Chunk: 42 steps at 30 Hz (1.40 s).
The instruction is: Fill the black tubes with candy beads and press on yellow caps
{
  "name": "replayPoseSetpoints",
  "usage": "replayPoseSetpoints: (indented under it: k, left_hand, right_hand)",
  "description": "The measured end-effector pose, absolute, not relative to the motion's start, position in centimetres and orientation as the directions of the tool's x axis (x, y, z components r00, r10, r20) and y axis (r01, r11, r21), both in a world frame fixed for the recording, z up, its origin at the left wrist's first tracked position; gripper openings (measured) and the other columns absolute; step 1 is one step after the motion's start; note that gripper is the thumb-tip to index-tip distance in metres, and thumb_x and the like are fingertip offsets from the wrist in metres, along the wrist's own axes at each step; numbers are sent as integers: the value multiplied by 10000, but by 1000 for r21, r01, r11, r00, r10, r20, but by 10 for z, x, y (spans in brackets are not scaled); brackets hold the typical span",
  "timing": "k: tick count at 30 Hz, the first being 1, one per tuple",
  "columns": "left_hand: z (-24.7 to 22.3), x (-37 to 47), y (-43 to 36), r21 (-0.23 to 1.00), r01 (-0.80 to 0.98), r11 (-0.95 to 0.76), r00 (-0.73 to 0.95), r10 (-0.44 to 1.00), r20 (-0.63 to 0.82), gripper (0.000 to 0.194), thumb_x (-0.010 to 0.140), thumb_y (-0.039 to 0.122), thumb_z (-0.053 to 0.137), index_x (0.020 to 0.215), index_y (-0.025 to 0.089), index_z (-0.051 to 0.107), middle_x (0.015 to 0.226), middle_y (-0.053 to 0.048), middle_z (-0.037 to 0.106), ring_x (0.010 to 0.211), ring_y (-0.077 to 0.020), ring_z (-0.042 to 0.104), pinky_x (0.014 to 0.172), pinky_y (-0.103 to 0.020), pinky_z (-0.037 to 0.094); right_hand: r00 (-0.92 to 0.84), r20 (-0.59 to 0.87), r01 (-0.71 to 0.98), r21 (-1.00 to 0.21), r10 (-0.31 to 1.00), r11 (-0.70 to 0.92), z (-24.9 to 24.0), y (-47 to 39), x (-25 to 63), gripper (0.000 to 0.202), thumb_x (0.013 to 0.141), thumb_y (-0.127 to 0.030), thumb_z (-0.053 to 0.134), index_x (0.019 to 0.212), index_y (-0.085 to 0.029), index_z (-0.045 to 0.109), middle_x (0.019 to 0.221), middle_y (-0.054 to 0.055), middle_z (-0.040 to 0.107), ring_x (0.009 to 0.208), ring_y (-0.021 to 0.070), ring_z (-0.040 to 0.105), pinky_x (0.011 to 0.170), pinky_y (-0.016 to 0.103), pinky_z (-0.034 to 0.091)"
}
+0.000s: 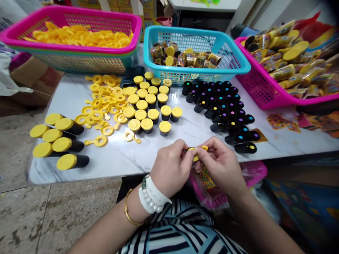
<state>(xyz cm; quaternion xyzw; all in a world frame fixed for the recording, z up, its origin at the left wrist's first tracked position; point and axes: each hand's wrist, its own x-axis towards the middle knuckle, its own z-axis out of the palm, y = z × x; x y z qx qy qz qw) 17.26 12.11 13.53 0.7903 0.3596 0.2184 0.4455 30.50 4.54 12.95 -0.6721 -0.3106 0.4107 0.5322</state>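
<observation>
My left hand (173, 164) and my right hand (221, 164) meet over the table's front edge, fingers pinched together. Between them is a small yellow ring piece (195, 155) with a dark part beside it, mostly covered by my fingers. The left fingers grip its left side, and the right fingertips press on it and on a yellow tab (204, 148). Beyond my hands stand black cups with yellow lids (147, 125). Loose yellow rings (100, 140) lie in a heap to their left. On the right are rows of black tubes (245, 148) with coloured dots.
At the back are a pink basket (79, 49) of yellow pieces, a blue basket (197, 70) of wrapped tubes and another pink basket (262, 91). Longer lidded tubes (66, 161) stand at the table's (111, 158) left. Below my hands, a pink container (258, 173) holds coloured beads.
</observation>
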Motion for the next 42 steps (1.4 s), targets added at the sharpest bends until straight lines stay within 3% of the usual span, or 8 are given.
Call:
replayPoseSetpoints:
  k: [6, 10, 13, 17, 21, 26, 32, 42]
  left_hand:
    - [123, 179, 137, 780, 330, -531, 641, 733, 229, 303, 931, 226, 452, 645, 173, 538, 569, 30, 500, 551, -101, 487, 553, -227, 363]
    - [121, 167, 138, 743, 240, -625, 720, 628, 295, 194, 949, 246, 458, 907, 169, 632, 791, -29, 631, 727, -138, 591, 664, -248, 458]
    - [117, 153, 133, 740, 218, -636, 617, 677, 401, 234, 971, 238, 425, 1101, 152, 601, 904, -68, 652, 831, -160, 610, 751, -283, 493]
    - [115, 144, 119, 678, 315, -664, 484, 727, 487, 241, 947, 265, 494, 1137, 150, 588, 970, -99, 649, 947, -221, 587, 868, -386, 484]
    - [116, 154, 107, 684, 302, -664, 558, 705, 438, 380, 865, 314, 643, 1188, 129, 567, 1031, -113, 624, 967, -235, 566, 864, -389, 503]
    - [108, 165, 111, 754, 255, -606, 597, 712, 370, 291, 837, 313, 676, 1069, 152, 604, 944, -72, 603, 913, -220, 557, 806, -364, 514]
    - [100, 164, 115, 749, 275, -603, 647, 692, 320, 162, 888, 259, 593, 1015, 160, 612, 935, -70, 599, 888, -216, 551, 795, -364, 499]
    - [109, 162, 115, 776, 229, -587, 638, 693, 336, 226, 852, 290, 611, 1020, 140, 608, 933, -84, 603, 885, -225, 558, 793, -378, 502]
  right_hand:
    - [463, -216, -29, -973, 860, -228, 129, 53, 297, 325, 828, -478, 665, 769, -231, 463, 458, -76, 561, 389, 109, 539, 431, 213, 444]
    - [452, -178, 2, -980, 874, -200, 127, 46, 298, 320, 824, -474, 676, 778, -224, 482, 551, -50, 613, 461, 123, 589, 472, 226, 472]
    - [418, -173, -21, -983, 892, -181, 126, 42, 302, 320, 823, -464, 683, 781, -218, 484, 597, -36, 636, 489, 125, 607, 495, 232, 487]
    - [350, -245, -73, -969, 904, -234, 128, 44, 305, 329, 822, -475, 679, 777, -209, 492, 571, -36, 622, 480, 127, 600, 502, 245, 503]
    - [437, -218, -48, -974, 873, -219, 128, 45, 303, 324, 785, -449, 725, 740, -192, 533, 631, -33, 606, 530, 102, 571, 507, 211, 488]
    - [504, -231, -14, -966, 832, -259, 130, 42, 299, 282, 784, -430, 732, 743, -197, 577, 614, -31, 599, 492, 100, 535, 466, 206, 460]
    - [554, -157, 191, -932, 818, -308, 139, 42, 304, 220, 793, -379, 734, 729, -193, 637, 629, -3, 628, 564, 125, 578, 533, 220, 488]
    - [567, -201, 143, -931, 798, -336, 132, 39, 302, 209, 790, -375, 742, 778, -205, 620, 694, -4, 649, 596, 123, 591, 545, 212, 494]
